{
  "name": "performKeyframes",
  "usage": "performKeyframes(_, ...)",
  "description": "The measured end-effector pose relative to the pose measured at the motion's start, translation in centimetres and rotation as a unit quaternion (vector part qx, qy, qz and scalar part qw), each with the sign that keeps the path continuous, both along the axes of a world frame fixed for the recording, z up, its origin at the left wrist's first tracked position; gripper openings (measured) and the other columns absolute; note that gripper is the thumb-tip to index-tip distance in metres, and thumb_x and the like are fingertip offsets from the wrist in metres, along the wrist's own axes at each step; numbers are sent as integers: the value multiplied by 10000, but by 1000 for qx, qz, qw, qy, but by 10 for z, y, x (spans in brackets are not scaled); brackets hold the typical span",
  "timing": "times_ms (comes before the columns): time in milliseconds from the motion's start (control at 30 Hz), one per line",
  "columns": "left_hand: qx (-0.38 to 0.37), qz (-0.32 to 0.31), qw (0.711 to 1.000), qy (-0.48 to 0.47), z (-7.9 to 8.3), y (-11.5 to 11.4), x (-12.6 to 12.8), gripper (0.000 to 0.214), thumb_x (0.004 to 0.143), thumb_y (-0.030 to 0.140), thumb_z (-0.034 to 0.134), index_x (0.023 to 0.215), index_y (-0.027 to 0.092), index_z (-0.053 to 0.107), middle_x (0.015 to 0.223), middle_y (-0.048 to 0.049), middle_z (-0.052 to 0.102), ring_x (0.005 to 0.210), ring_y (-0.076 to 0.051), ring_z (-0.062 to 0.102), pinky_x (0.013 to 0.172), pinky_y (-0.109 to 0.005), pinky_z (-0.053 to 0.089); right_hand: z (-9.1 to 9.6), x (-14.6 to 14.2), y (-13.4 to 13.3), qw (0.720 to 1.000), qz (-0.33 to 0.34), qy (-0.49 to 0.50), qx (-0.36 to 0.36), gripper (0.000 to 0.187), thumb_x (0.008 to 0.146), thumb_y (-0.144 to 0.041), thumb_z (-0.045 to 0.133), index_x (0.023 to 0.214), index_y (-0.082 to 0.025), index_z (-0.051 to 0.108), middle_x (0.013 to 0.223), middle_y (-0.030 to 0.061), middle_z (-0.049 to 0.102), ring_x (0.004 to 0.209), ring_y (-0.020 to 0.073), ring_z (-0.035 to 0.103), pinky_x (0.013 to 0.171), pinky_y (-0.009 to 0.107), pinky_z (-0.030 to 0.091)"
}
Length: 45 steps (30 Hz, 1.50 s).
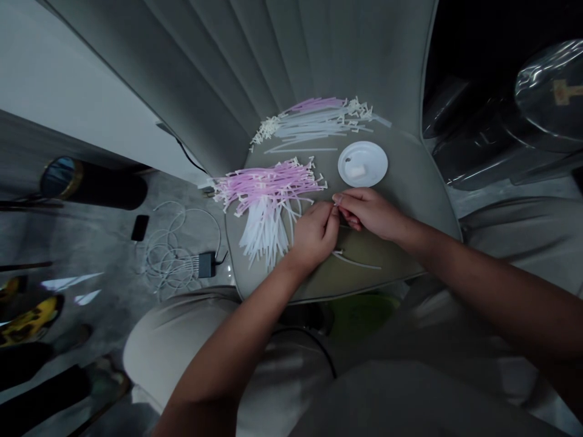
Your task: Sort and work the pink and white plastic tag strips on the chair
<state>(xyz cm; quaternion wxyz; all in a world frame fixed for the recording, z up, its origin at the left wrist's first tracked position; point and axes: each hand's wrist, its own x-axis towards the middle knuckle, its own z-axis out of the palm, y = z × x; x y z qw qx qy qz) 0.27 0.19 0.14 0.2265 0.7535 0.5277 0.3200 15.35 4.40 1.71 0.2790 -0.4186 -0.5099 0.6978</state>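
My left hand (pixel 316 233) and my right hand (pixel 368 211) meet over the front of a grey chair seat (pixel 405 255). Both have their fingers pinched together around something small and pale, mostly hidden by the fingertips. Left of them lies a heap of pink tubes (pixel 268 182) with white end pieces, crossing a bundle of white tubes (pixel 262 233). A single thin white tube (pixel 357 261) rests on the seat below my hands. Just beyond my right hand sits a white plate (pixel 378 167) holding a small white block (pixel 357 171).
Another row of white and pink tubes (pixel 314 124) lies by the chair's backrest (pixel 291 54). On the floor at left are a coiled cable (pixel 168 255), a black box (pixel 206 265) and a phone-like dark slab (pixel 140 227). Clear plastic containers (pixel 483 145) stand at right.
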Motion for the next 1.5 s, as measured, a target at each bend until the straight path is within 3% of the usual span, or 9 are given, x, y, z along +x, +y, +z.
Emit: performKeyframes(1500,15,3,999,-42,-2,-3,-2,283,1010,295,342,823,196,531,764,-21,592,744,-150,557,691,-290,411,1,3,1,997,-1,70,-45,395,947,-291,491,571,-174,451,448,-71,387,379,46,346,389,189,268)
